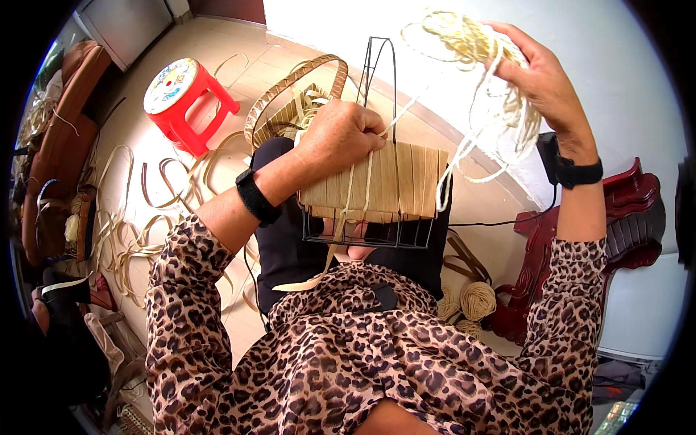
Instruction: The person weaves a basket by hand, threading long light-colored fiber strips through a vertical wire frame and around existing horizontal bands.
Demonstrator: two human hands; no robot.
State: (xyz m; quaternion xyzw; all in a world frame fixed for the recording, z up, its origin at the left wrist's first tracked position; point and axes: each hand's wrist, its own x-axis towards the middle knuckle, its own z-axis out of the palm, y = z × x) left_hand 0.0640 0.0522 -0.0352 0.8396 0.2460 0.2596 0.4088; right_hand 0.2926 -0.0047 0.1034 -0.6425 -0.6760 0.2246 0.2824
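A black wire basket frame (406, 239) rests across my lap, its side wrapped with flat tan strips (391, 181). My left hand (337, 134) is closed at the top edge of the wrapped side, pinching a cream cord (371, 170) against it. Raised at the upper right, my right hand (536, 76) grips a loose bundle of pale yellow cord (464, 40). Loops of the bundle hang below that hand, and one strand runs across to my left hand. From the frame's lower edge a flat strip (308, 284) dangles over my lap.
Beyond my left hand stands a woven basket (290, 116) with an arched handle. A red stool (190, 109) is at the far left, with loose strips (127, 239) scattered on the floor. Balls of cord (477, 301) lie by carved dark-red furniture (533, 254) at the right.
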